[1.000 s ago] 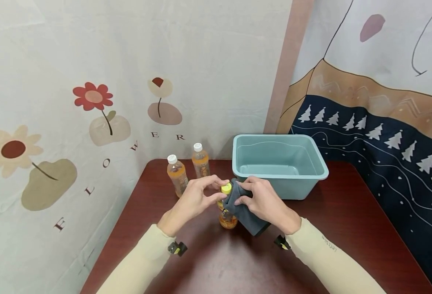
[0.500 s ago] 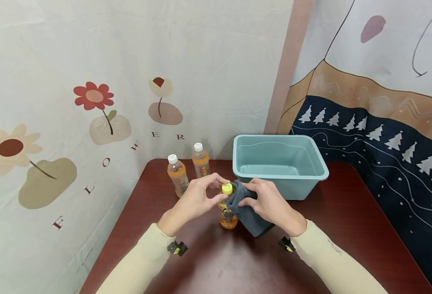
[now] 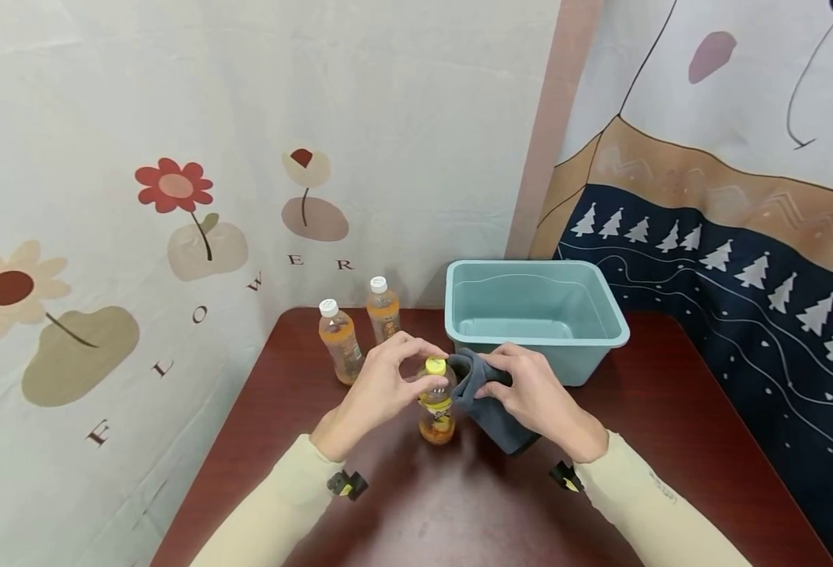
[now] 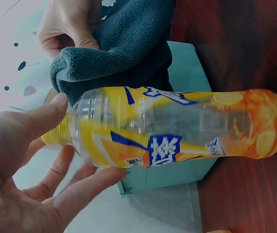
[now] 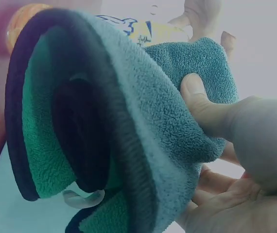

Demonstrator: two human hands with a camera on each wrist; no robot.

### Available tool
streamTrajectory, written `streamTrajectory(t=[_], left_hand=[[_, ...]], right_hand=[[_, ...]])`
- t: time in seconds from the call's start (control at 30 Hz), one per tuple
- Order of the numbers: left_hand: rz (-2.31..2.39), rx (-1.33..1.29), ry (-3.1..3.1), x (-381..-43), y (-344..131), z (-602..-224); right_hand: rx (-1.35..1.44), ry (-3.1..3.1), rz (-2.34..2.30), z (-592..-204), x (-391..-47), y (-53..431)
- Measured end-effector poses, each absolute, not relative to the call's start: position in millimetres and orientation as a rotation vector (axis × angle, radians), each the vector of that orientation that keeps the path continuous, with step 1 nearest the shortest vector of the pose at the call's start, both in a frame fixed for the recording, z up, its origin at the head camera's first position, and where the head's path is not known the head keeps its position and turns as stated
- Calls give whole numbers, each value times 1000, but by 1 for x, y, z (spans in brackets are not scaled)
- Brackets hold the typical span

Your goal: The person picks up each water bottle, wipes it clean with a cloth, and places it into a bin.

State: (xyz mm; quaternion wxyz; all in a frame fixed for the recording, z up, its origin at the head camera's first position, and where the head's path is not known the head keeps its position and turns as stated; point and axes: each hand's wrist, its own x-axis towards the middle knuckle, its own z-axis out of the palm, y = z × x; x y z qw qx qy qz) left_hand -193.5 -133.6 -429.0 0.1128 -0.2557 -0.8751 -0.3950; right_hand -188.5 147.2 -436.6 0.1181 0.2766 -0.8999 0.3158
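An upright bottle with a yellow cap and a yellow-and-blue label stands on the table, some orange colour at its base. My left hand holds it near the top, thumb and fingers around the cap and neck. Bunched in my right hand is a dark grey-blue towel, gripped between thumb and fingers just right of the bottle. The right wrist view shows its fuzzy surface and dark edging, with the thumb pressing on top. In the head view a small gap separates towel and bottle.
Two white-capped bottles, a nearer one and a farther one, stand at the back left. An open light-blue plastic tub sits behind the right hand. The dark red table meets printed wall cloth behind.
My right hand has drawn the towel slightly to the right, away from the bottle, uncovering more of its label. The left hand stays at the cap.
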Motion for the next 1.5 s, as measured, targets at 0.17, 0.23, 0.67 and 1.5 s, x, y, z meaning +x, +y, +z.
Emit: streamTrajectory(t=[0.17, 0.23, 0.67, 1.5], left_hand=[[-1237, -790, -2547, -193, -137, -428], [-1224, -785, -2549, -194, -138, -429], [-1354, -729, -2580, -198, -137, -429], [-1359, -700, -2658, -198, -142, -424]], right_hand=[[806, -2630, 962, -437, -191, 142], [817, -2618, 971, -438, -192, 139], [1030, -2631, 1071, -450, -186, 124], [999, -2786, 783, -499, -206, 116]])
